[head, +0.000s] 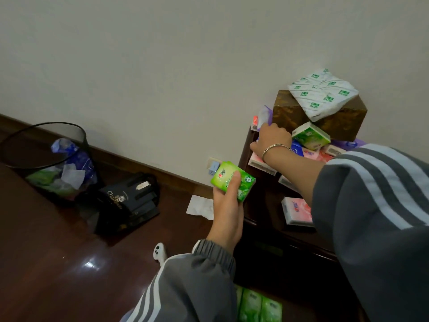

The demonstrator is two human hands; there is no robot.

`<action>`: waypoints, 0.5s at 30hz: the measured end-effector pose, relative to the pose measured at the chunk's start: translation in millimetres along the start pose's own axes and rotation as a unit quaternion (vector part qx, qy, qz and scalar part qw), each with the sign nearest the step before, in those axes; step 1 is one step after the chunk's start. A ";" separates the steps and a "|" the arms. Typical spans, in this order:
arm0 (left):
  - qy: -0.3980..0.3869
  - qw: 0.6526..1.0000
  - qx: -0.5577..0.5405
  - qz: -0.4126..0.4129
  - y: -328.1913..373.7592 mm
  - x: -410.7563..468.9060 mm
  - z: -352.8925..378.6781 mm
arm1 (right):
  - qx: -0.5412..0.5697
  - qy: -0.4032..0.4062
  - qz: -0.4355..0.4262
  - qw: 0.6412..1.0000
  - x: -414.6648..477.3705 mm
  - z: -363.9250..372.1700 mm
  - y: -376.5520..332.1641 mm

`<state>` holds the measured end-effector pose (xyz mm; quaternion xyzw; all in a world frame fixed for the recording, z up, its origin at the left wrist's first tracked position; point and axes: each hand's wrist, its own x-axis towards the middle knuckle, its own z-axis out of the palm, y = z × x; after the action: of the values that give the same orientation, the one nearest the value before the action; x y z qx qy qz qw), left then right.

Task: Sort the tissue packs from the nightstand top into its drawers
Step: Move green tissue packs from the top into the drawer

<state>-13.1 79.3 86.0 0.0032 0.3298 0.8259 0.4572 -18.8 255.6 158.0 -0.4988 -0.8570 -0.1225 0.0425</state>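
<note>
My left hand [228, 205] grips a green tissue pack [234, 180] in the air beside the dark nightstand [262, 205]. My right hand [272, 139], a bangle on its wrist, reaches across to the far left corner of the nightstand top, fingers down among the packs; what it touches is hidden. Another green pack [311, 135] lies just right of that hand. Pink packs [298, 211] lie on the top, and a blue one [297, 148] shows behind my wrist. Several green packs [260, 306] sit in the open drawer below.
A brown box [325, 117] with a white-and-green soft tissue pack [322, 92] on it stands at the back of the nightstand. A mesh waste bin [48, 159], a black bag [130, 201] and a white tissue [200, 206] are on the dark wood floor to the left.
</note>
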 end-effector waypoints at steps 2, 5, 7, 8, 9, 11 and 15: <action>-0.001 1.000 0.002 -0.001 0.4 -0.7 0.4 | 0.029 0.000 0.000 1.000 -1.4 -3.2 1.2; -0.005 1.000 -0.004 0.005 0.6 0.6 -0.5 | 0.063 0.009 -0.013 0.998 -8.2 -13.9 9.8; -0.010 1.000 -0.003 0.006 0.7 0.6 -0.9 | 0.080 0.033 -0.037 0.996 -19.2 -20.8 20.0; -0.012 1.000 -0.003 0.007 0.4 0.7 -1.1 | 0.086 0.055 -0.050 0.994 -26.5 -22.4 25.8; -0.012 1.000 -0.004 0.007 0.2 0.9 -1.2 | 0.088 0.078 -0.061 0.991 -34.4 -22.1 32.1; -0.009 1.000 -0.010 0.010 0.1 1.4 -1.0 | 0.075 0.104 -0.070 0.989 -49.9 -15.9 45.2; 0.005 1.000 -0.007 0.012 0.0 1.5 0.9 | 0.035 0.043 -0.020 0.998 -67.7 1.0 57.1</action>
<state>-13.7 80.9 86.3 -0.0006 0.3262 0.8338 0.4454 64.4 225.7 153.4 -0.4744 -0.8677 -0.1149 0.0940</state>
